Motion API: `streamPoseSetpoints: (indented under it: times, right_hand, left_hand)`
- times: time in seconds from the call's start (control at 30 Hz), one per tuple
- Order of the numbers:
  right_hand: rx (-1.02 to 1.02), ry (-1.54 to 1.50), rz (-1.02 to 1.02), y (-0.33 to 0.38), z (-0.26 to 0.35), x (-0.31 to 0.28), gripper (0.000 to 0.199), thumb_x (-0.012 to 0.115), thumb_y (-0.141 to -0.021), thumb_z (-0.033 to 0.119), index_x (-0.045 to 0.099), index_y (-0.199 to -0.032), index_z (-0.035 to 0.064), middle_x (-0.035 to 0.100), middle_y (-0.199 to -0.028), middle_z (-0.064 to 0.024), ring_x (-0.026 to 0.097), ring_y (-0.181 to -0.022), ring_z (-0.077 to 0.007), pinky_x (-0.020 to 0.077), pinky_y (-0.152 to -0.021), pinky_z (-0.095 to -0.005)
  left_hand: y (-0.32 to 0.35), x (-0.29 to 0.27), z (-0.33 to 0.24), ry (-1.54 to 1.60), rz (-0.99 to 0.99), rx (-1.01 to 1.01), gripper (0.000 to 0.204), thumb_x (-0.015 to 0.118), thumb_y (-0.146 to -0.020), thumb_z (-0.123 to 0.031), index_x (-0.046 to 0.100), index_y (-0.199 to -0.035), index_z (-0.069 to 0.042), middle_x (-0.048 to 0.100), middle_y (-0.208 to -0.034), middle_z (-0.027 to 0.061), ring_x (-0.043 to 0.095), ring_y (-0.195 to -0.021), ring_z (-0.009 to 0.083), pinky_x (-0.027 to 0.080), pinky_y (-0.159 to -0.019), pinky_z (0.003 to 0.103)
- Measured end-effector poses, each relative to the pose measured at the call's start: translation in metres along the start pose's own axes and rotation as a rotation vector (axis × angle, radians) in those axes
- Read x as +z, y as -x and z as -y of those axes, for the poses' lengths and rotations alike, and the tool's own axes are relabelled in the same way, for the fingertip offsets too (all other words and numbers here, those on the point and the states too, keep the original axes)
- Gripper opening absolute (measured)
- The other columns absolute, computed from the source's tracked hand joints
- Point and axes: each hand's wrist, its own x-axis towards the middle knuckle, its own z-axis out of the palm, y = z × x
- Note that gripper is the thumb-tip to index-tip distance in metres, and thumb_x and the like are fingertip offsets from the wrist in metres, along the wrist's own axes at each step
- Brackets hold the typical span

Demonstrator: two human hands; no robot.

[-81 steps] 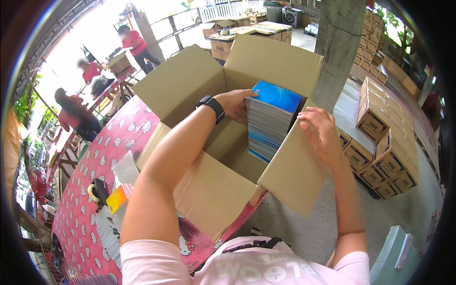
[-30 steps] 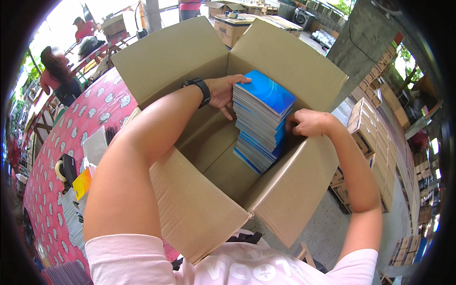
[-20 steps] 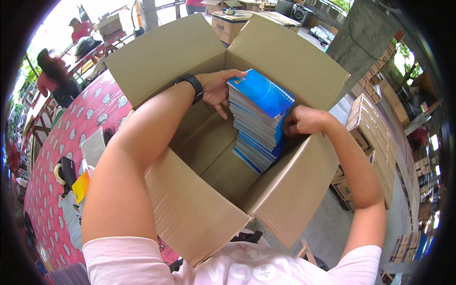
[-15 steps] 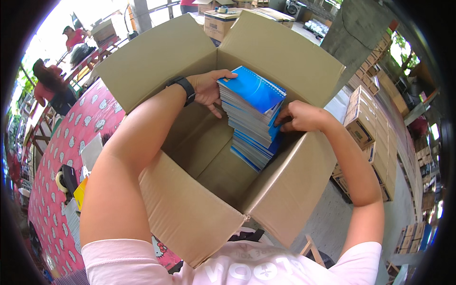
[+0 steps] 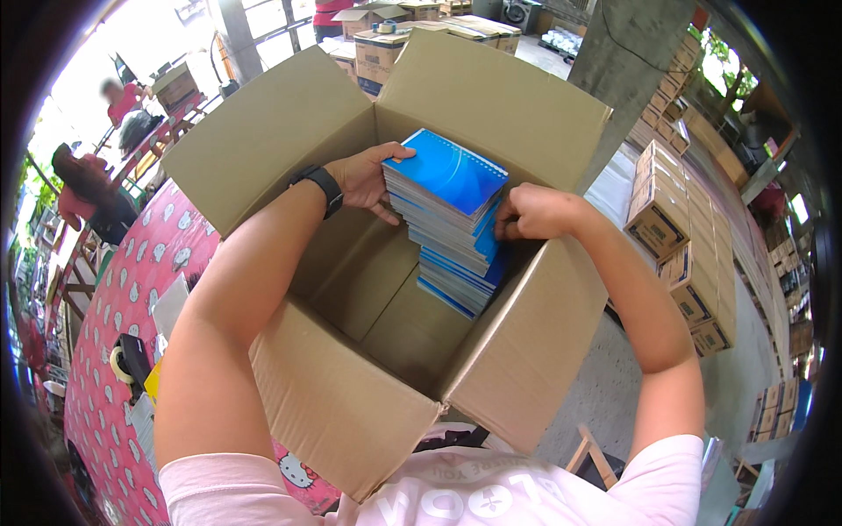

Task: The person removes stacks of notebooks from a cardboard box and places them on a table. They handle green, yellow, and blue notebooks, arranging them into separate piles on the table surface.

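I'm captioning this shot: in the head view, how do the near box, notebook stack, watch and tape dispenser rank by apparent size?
1. Near box
2. Notebook stack
3. Watch and tape dispenser: too alike to rank.

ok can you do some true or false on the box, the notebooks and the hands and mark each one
1. A stack of blue-covered notebooks stands inside the cardboard box. True.
2. The box's flaps are folded shut. False: they stand open.
3. The thumb of the left hand rests on the top notebook. True.
4. A black watch is worn on the left wrist. True.
5. The right hand lies on the pink tablecloth. False: that hand is at the stack's right side.
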Motion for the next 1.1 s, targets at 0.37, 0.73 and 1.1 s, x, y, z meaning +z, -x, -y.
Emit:
streamPoseSetpoints:
  times: [0.37, 0.73, 1.1]
  right_hand:
    - [-0.063, 0.036, 0.135, -0.003, -0.013, 0.007, 0.035, 0.06, -0.081, 0.023, 0.061, -0.113, 0.0097, 0.061, -0.113, -0.01, 0.056, -0.105, -0.0252, 0.0417, -0.09, -0.0324]
    - [-0.078, 0.009, 0.112, -0.003, -0.015, 0.005, 0.039, 0.06, -0.079, 0.015, 0.057, -0.117, 0.0076, 0.06, -0.114, -0.0125, 0.056, -0.104, -0.0276, 0.0415, -0.091, -0.0332]
    - [0.072, 0.281, 0.611, -0.027, -0.002, -0.005, 0.057, 0.06, -0.08, 0.026, 0.042, -0.133, 0.0127, 0.043, -0.135, -0.0111, 0.041, -0.124, -0.0258, 0.0332, -0.101, -0.0352]
  left_hand:
    - [-0.007, -0.009, 0.003, 0.119, 0.09, 0.001, 0.098, 0.028, -0.068, -0.085, 0.035, -0.135, -0.014, 0.038, -0.136, 0.0172, 0.04, -0.121, 0.0336, 0.04, -0.09, 0.054]
    - [-0.003, -0.012, 0.003, 0.119, 0.019, -0.059, 0.086, 0.036, -0.076, -0.076, 0.036, -0.134, -0.012, 0.044, -0.131, 0.0178, 0.046, -0.115, 0.0352, 0.042, -0.087, 0.055]
    - [-0.004, -0.002, 0.008, 0.13, 0.041, -0.034, 0.104, 0.021, -0.065, -0.087, 0.027, -0.139, -0.015, 0.029, -0.142, 0.0167, 0.031, -0.127, 0.0368, 0.033, -0.092, 0.061]
